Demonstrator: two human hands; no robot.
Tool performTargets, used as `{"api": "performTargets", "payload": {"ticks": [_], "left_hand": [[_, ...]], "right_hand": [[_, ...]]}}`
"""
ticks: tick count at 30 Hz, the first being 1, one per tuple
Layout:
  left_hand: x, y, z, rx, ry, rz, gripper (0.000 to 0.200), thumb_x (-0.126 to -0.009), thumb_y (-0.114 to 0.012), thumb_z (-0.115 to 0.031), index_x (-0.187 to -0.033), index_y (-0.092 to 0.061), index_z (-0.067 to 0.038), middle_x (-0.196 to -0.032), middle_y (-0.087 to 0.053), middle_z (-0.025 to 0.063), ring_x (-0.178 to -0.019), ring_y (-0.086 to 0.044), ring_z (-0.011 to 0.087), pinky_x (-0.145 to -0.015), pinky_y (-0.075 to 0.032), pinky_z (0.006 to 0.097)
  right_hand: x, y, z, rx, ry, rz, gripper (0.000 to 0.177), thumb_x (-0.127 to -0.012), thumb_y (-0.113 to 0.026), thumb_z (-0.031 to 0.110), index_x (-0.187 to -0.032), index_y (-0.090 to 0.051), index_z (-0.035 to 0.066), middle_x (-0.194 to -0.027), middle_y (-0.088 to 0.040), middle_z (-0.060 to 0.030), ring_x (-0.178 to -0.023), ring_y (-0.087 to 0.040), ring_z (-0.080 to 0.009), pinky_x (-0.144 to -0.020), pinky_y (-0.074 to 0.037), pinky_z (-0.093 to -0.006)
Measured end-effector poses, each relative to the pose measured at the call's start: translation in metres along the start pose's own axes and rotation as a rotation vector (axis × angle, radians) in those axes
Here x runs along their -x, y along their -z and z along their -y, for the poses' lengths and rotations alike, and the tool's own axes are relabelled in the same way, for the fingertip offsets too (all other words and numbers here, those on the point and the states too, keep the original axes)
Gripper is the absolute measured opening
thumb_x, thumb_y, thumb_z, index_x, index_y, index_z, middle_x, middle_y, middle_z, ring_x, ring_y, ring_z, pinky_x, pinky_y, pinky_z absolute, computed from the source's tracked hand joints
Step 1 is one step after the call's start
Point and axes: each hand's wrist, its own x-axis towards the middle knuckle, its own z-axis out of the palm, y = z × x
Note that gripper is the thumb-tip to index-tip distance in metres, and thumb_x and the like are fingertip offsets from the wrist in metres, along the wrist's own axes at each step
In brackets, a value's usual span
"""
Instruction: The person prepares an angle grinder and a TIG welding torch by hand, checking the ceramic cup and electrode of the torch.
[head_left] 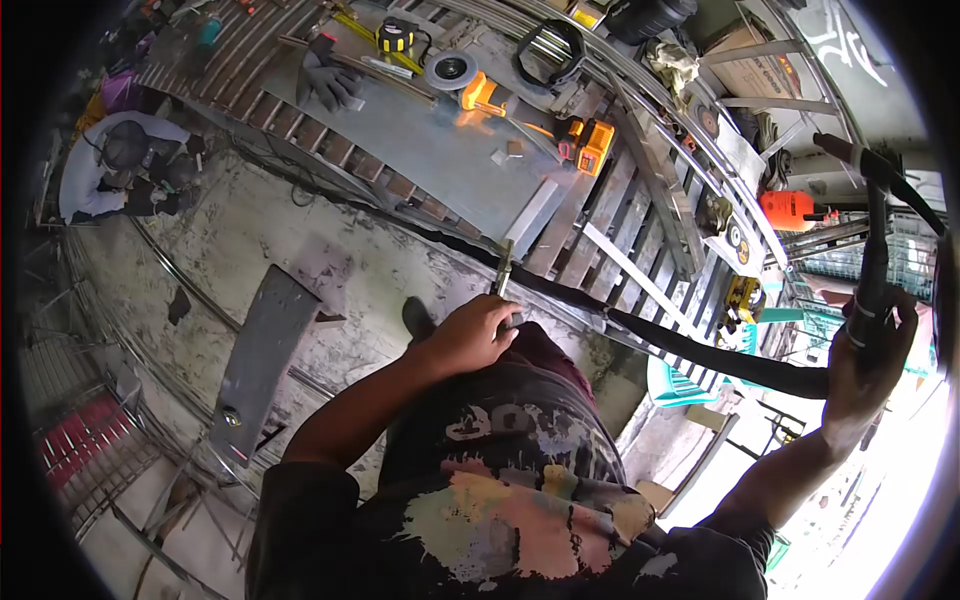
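My left hand (472, 335) is closed in front of my body around a short metal tool (503, 266) with a brass-coloured end pointing at the bench. Its lower part is hidden in my fist. Raised at the far right, my right hand (868, 350) wraps around a thick black sleeved cable (875, 245), tied with a light band near my fingers. Above that hand the cable stands up and bends over. A thick black length (710, 360) also runs from beside my right hand leftward along the bench's near edge, behind the metal tool.
On the slatted metal bench lie a steel sheet (400, 150), an orange angle grinder (482, 95), a glove (325, 82) and a tape measure (395, 35). A crouching person (125, 165) works at left. A grey bench seat (262, 360) stands on the floor; an orange container (788, 210) is at right.
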Motion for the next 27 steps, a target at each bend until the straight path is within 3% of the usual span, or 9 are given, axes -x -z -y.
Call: {"api": "performTargets", "payload": {"ticks": [4, 7, 8, 11, 13, 15, 18, 20, 27], "left_hand": [[-0.041, -0.024, -0.028, 0.099, 0.017, -0.107, 0.039, -0.098, -0.075, -0.018, -0.131, -0.064, 0.001, -0.095, -0.072, 0.0104, -0.088, -0.072, 0.0302, -0.084, -0.058, 0.0411], [-0.083, -0.066, -0.033, 0.426, 0.415, -0.137, 0.042, -0.1, -0.076, -0.021, -0.131, -0.062, 0.004, -0.09, -0.074, 0.015, -0.08, -0.074, 0.0257, -0.076, -0.058, 0.0368], [-0.097, -0.076, -0.037, 0.395, 0.391, -0.209, 0.043, -0.099, -0.076, -0.022, -0.129, -0.062, 0.006, -0.084, -0.071, 0.0152, -0.075, -0.072, 0.0271, -0.075, -0.058, 0.0374], [-0.129, -0.091, -0.046, -0.095, 0.236, -0.496, 0.04, -0.094, -0.076, -0.017, -0.125, -0.064, 0.004, -0.107, -0.067, 0.0199, -0.099, -0.067, 0.0349, -0.089, -0.056, 0.0439], [-0.144, -0.099, -0.05, -0.172, 0.283, -0.528, 0.043, -0.089, -0.075, -0.012, -0.128, -0.064, 0.005, -0.115, -0.066, 0.0206, -0.107, -0.064, 0.0364, -0.094, -0.054, 0.0454], [-0.158, -0.115, -0.042, -0.249, 0.323, -0.545, 0.049, -0.085, -0.073, -0.009, -0.13, -0.064, 0.006, -0.12, -0.065, 0.0207, -0.111, -0.062, 0.0369, -0.098, -0.053, 0.046], [-0.167, -0.138, -0.029, -0.309, 0.377, -0.56, 0.062, -0.077, -0.068, -0.006, -0.137, -0.06, 0.01, -0.126, -0.062, 0.0212, -0.113, -0.06, 0.0363, -0.104, -0.05, 0.0464], [-0.166, -0.142, -0.026, -0.285, 0.399, -0.588, 0.063, -0.079, -0.069, -0.009, -0.138, -0.059, 0.01, -0.128, -0.062, 0.021, -0.114, -0.06, 0.0369, -0.104, -0.05, 0.0474], [-0.154, -0.163, -0.016, -0.279, 0.395, -0.624, 0.057, -0.081, -0.07, -0.018, -0.131, -0.066, 0.008, -0.123, -0.066, 0.0212, -0.111, -0.064, 0.0342, -0.106, -0.05, 0.0459]], "right_hand": [[-0.03, -0.023, -0.024, 0.018, 0.111, 0.139, 0.066, -0.092, -0.062, -0.012, -0.153, -0.04, 0.0, -0.135, -0.054, -0.0114, -0.114, -0.058, -0.0164, -0.095, -0.047, -0.0303], [-0.056, -0.062, -0.048, -0.072, 0.068, 0.221, 0.057, -0.092, -0.065, -0.013, -0.145, -0.047, 0.0, -0.132, -0.053, -0.0084, -0.117, -0.056, -0.0161, -0.095, -0.049, -0.0301], [-0.067, -0.075, -0.052, -0.052, 0.129, 0.274, 0.05, -0.093, -0.067, -0.012, -0.139, -0.051, 0.001, -0.132, -0.055, -0.0078, -0.114, -0.058, -0.0155, -0.093, -0.051, -0.0288], [-0.086, -0.132, -0.07, -0.035, 0.158, 0.317, 0.06, -0.095, -0.068, -0.01, -0.153, -0.051, -0.001, -0.12, -0.066, -0.0052, -0.106, -0.063, -0.0131, -0.091, -0.053, -0.0282], [-0.097, -0.166, -0.093, -0.135, 0.169, 0.483, 0.065, -0.097, -0.067, -0.008, -0.159, -0.047, -0.003, -0.125, -0.069, -0.007, -0.105, -0.064, -0.0139, -0.099, -0.052, -0.0307], [-0.099, -0.207, -0.113, -0.182, 0.326, 0.525, 0.07, -0.093, -0.062, -0.015, -0.16, -0.048, -0.001, -0.11, -0.069, -0.0084, -0.087, -0.064, -0.0122, -0.078, -0.055, -0.0279], [-0.099, -0.251, -0.127, -0.061, 0.502, 0.635, 0.065, -0.097, -0.064, -0.008, -0.159, -0.044, -0.006, -0.128, -0.07, -0.0197, -0.104, -0.072, -0.0237, -0.089, -0.058, -0.0344], [-0.101, -0.276, -0.139, -0.044, 0.615, 0.719, 0.065, -0.097, -0.068, -0.004, -0.157, -0.044, -0.009, -0.149, -0.062, -0.0288, -0.132, -0.067, -0.0375, -0.108, -0.055, -0.0429], [-0.081, -0.344, -0.146, -0.137, 0.619, 0.903, 0.059, -0.099, -0.064, -0.003, -0.154, -0.045, -0.012, -0.148, -0.06, -0.0314, -0.134, -0.065, -0.0395, -0.111, -0.053, -0.0436]]}}
